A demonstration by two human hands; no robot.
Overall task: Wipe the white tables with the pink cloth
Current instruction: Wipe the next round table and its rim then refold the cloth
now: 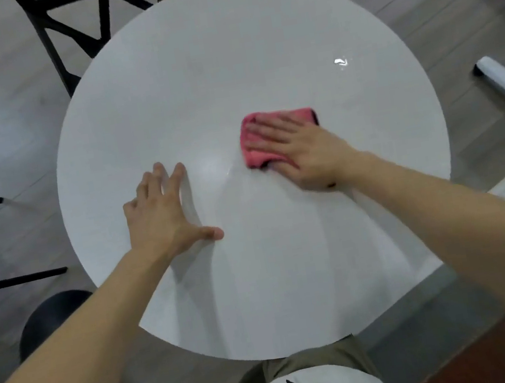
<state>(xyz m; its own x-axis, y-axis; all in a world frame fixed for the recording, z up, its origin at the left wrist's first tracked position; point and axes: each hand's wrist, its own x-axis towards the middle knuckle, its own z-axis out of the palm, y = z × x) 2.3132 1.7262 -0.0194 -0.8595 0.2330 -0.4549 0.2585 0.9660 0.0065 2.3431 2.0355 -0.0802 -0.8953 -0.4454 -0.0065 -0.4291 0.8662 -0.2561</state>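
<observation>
both hands lie flat, the right hand [295,148] pressing the folded pink cloth [264,138] right of centre on the round white table [193,78], the left hand [164,208] bracing empty, fingers spread; uneven pressure could bunch the cloth, leaving streaks.

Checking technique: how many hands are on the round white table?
2: left hand flat on the bare table; right hand pressing the pink cloth, to its right.
</observation>
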